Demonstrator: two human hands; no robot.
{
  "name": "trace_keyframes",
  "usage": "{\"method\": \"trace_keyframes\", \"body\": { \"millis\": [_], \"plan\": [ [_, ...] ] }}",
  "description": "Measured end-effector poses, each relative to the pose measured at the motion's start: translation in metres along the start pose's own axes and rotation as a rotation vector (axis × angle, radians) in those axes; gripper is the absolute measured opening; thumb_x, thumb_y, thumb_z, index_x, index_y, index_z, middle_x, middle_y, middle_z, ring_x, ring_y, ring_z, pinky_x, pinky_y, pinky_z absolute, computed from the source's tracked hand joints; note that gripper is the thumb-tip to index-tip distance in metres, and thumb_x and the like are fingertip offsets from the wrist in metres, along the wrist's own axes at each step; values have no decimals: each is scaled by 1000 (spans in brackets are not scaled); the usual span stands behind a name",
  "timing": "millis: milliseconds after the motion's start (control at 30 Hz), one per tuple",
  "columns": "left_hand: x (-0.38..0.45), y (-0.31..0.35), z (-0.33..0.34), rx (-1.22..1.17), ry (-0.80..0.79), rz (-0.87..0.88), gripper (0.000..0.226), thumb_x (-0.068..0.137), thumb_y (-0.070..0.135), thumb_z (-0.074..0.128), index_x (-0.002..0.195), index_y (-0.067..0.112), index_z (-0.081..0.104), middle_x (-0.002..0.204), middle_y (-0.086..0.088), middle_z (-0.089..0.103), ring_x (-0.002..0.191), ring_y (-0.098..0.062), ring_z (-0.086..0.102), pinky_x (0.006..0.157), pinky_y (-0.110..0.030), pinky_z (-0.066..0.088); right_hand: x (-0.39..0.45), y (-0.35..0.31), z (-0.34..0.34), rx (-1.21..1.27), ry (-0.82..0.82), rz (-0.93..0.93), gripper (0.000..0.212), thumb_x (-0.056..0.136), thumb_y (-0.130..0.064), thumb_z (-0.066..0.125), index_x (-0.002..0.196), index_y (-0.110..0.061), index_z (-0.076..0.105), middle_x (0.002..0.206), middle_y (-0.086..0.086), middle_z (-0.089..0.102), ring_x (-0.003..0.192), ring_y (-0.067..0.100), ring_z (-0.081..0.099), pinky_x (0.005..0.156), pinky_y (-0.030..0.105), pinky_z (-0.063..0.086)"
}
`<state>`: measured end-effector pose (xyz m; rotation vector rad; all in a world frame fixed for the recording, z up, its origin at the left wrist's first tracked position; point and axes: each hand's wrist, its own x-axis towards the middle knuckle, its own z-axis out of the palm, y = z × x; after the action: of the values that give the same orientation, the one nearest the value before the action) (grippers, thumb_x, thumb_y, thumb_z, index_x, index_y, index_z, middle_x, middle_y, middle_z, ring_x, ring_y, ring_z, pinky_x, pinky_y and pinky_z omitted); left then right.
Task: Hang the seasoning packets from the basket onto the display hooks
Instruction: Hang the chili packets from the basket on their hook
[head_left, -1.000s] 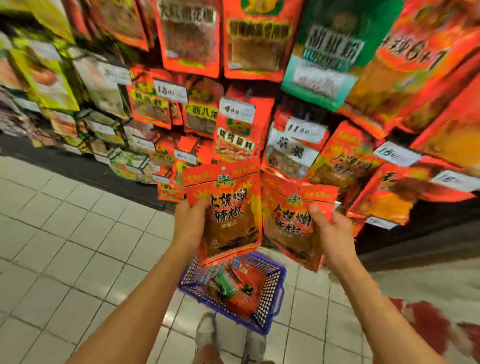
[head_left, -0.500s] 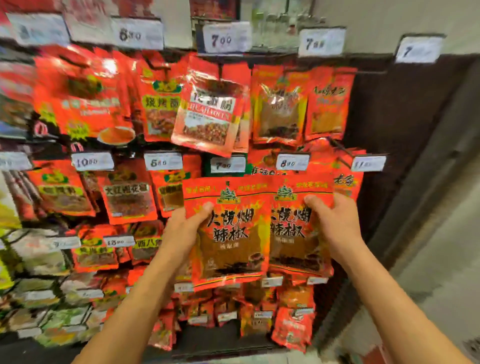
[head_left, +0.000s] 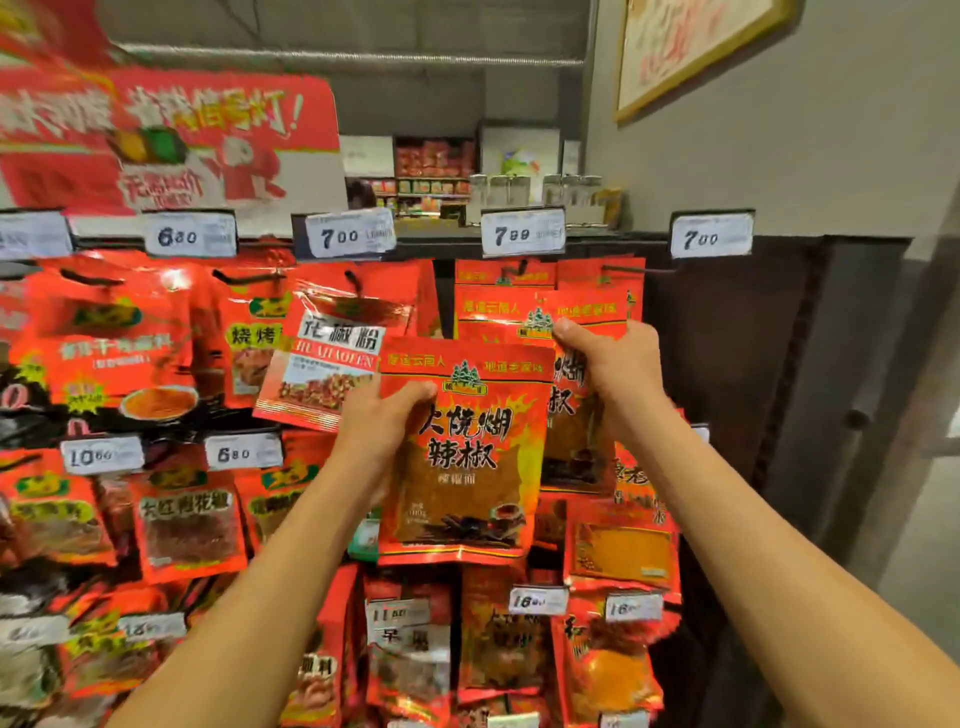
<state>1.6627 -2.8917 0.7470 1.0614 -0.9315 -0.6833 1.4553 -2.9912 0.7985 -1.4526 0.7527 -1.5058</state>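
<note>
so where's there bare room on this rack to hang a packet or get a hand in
Free: the dark panel right of the right hand, under the far-right 7.00 tag, whose hook looks bare at its tip. Crowded: everything left of the left hand and the rows below, where packets overlap.

Left hand (head_left: 382, 415): fingers hidden behind the front packet (head_left: 462, 452), only thumb showing.
Second packet (head_left: 576, 395): largely covered by the front packet and right hand (head_left: 615, 364).
Banner (head_left: 166, 140), 10 o'clock: blurred, cut by the left edge.
Framed picture (head_left: 691, 47), 1 o'clock: cropped at top.
</note>
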Motion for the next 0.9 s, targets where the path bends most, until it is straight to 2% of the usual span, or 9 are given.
{"method": "trace_keyframes", "body": {
  "millis": [67, 133, 233, 400, 500, 567, 633, 833, 900],
  "plan": [
    [13, 10, 10, -1, 5, 5, 22, 86, 22, 75, 104, 11, 71, 93, -8, 77, 88, -28, 73, 80, -42, 57, 21, -7, 7, 22, 18, 25, 12, 80, -17, 83, 80, -11, 73, 83, 7, 78, 81, 30, 76, 83, 55, 59],
    [23, 17, 17, -10, 14, 19, 28, 90, 30, 74, 110, 11, 70, 100, -11, 79, 94, -29, 76, 84, -44, 59, 35, -11, 14, 46, 35, 64, 29, 78, -19, 84, 94, 1, 71, 92, 16, 77, 88, 37, 74, 84, 59, 58],
    [33, 20, 23, 32, 24, 38, 31, 92, 36, 71, 111, 12, 68, 95, -7, 80, 89, -24, 77, 78, -41, 61, 45, -10, 21, 40, 26, 46, 11, 79, -16, 82, 80, -11, 72, 83, 8, 78, 78, 29, 76, 79, 54, 61],
    [37, 24, 25, 73, 24, 48, 22, 93, 36, 70, 100, 15, 67, 77, 1, 79, 70, -16, 77, 54, -26, 58, 55, -12, 29, -19, 41, 55, 12, 77, -15, 81, 71, -14, 71, 79, 9, 77, 75, 28, 76, 73, 49, 62],
    [37, 29, 23, 82, 30, 54, 20, 93, 37, 70, 92, 18, 67, 71, 3, 77, 65, -13, 75, 53, -26, 56, 58, -15, 33, -57, 43, 69, 10, 76, -14, 81, 75, -9, 73, 80, 12, 77, 77, 31, 75, 74, 52, 60],
    [37, 30, 23, 97, 47, 46, 20, 93, 38, 70, 88, 19, 66, 61, 9, 72, 56, -7, 69, 50, -25, 52, 59, -17, 34, -89, 39, 84, 17, 74, -15, 81, 85, -3, 74, 84, 15, 77, 81, 35, 75, 77, 55, 59],
    [37, 30, 22, 86, 46, 34, 20, 93, 38, 70, 89, 18, 65, 60, 10, 71, 56, -6, 69, 51, -26, 52, 61, -18, 34, -108, 39, 92, 19, 73, -16, 81, 87, -7, 73, 87, 18, 76, 81, 36, 75, 79, 57, 59],
    [36, 33, 23, 34, 21, 11, 17, 94, 30, 70, 92, 13, 66, 65, 4, 74, 58, -12, 72, 50, -26, 55, 66, -16, 33, -115, 38, 93, 14, 75, -24, 81, 75, -14, 71, 81, 10, 78, 82, 33, 75, 81, 58, 59],
    [37, 33, 24, 30, 21, 16, 17, 94, 30, 70, 89, 14, 66, 64, 3, 73, 57, -13, 71, 50, -26, 55, 65, -14, 32, -85, 33, 96, 31, 76, -35, 84, 83, -7, 73, 85, 12, 78, 86, 35, 75, 83, 60, 58]
  ]
}}
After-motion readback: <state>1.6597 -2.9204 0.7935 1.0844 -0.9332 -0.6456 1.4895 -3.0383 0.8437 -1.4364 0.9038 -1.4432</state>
